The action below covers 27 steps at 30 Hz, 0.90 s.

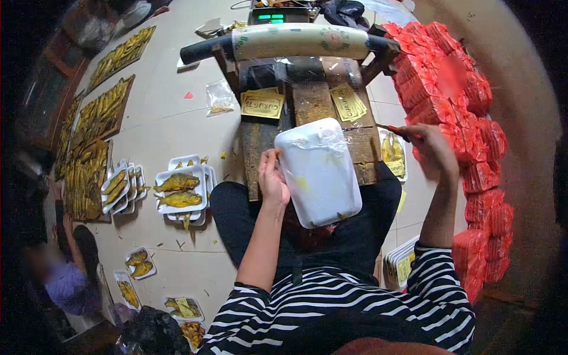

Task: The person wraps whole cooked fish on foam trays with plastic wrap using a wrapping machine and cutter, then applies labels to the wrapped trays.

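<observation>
My left hand (273, 181) grips the left edge of a white foam tray (319, 177), tilted over my lap. Its underside faces me, with clear film bunched near the upper end. To the right, my right hand (431, 145) is closed around the handle of a small knife (395, 129), whose thin blade points left, apart from the tray. Beyond them stands a wooden wrapping stand (310, 100) with a roll of clear film (302, 41) across its top. Yellow printed labels (262, 105) lie on its boards, and more labels (348, 103) lie at the right.
Foam trays of fish (179, 192) are stacked on the tiled floor at left, near wooden racks of fish (89, 180). Red-wrapped packs (473, 148) are piled along the right. A wrapped fish tray (393, 155) lies beside the stand. Another person (71, 287) sits at lower left. A scale (278, 18) stands at the back.
</observation>
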{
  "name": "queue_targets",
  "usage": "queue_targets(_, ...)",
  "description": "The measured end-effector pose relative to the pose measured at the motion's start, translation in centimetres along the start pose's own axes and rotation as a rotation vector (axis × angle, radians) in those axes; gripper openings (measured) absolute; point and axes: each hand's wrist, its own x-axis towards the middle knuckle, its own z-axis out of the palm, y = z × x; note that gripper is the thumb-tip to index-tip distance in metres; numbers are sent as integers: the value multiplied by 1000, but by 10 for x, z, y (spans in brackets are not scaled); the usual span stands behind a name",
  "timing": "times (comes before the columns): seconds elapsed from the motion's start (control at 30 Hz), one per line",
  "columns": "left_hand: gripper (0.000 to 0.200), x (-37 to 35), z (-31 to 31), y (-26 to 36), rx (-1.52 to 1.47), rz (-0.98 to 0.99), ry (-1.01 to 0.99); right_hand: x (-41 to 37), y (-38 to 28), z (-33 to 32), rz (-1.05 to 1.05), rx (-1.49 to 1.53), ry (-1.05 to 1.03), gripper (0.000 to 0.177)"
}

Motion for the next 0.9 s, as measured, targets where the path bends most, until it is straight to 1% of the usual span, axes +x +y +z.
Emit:
queue_targets(0.07, 11, 2, 0, -5, -20, 27, 5, -9, 7, 35, -118, 192, 130, 48)
queue_targets(0.1, 11, 2, -1, -7, -28, 42, 9, -4, 27, 67, -170, 192, 190, 54)
queue_targets(0.13, 13, 4, -4, -7, -57, 18, -8, -8, 19, 92, -186, 141, 275, 54)
queue_targets(0.17, 13, 3, -2, -8, -58, 14, -14, -9, 11, 108, -177, 111, 306, 52)
queue_targets(0.2, 13, 1, 1, -7, -58, 14, -17, -1, 22, 128, -226, 100, 367, 44)
queue_targets(0.3, 13, 0, -1, -6, -60, 20, -11, 16, 14, 142, -263, 186, 527, 33)
queue_targets(0.33, 13, -1, -2, -6, -60, 17, -9, 24, 2, 135, -297, 300, 439, 21)
queue_targets(0.43, 16, 0, 0, -4, 15, -25, 3, 42, -44, 115, -354, 205, 368, 13)
queue_targets(0.47, 9, -1, 1, -4, 85, 2, -21, 54, -53, 118, -545, 107, 338, 15)
queue_targets(0.5, 7, -4, 5, -4, 156, 30, -44, 65, -64, 124, -600, 90, 147, 11)
queue_targets(0.53, 13, -8, 9, -4, 228, 56, -65, 76, -77, 133, -625, -313, 174, 10)
queue_targets(0.57, 20, -11, 10, -3, 302, 79, -86, 91, -85, 144, -619, -310, 129, 16)
queue_targets(0.6, 37, -8, 6, -2, 286, 63, -123, 118, -84, 166, -855, -58, 199, 24)
queue_targets(0.63, 38, -5, 4, -2, 354, 151, -135, 119, -101, 175, -767, -61, 136, 30)
queue_targets(0.7, 42, -1, 4, -4, 489, 319, -172, 124, -112, 186, -809, 98, 84, 32)
queue_targets(0.73, 49, -7, 11, 4, 544, 297, -217, 117, -109, 177, -753, -1, 129, 33)
queue_targets(0.77, 48, -14, 22, 8, 469, 242, -181, 106, -101, 163, -686, -102, 178, 33)
queue_targets(0.8, 47, -28, 46, 17, 397, 176, -146, 89, -91, 148, -606, -204, 225, 33)
queue_targets(0.83, 46, -41, 69, 23, 326, 104, -111, 62, -79, 139, -571, -139, 270, 37)
queue_targets(0.87, 48, -56, 92, 23, 272, 87, -221, 35, -63, 129, -546, -2, 186, 54)
queue_targets(0.9, 50, -73, 113, 16, 210, 68, -321, 5, -54, 112, -628, 242, 130, 70)
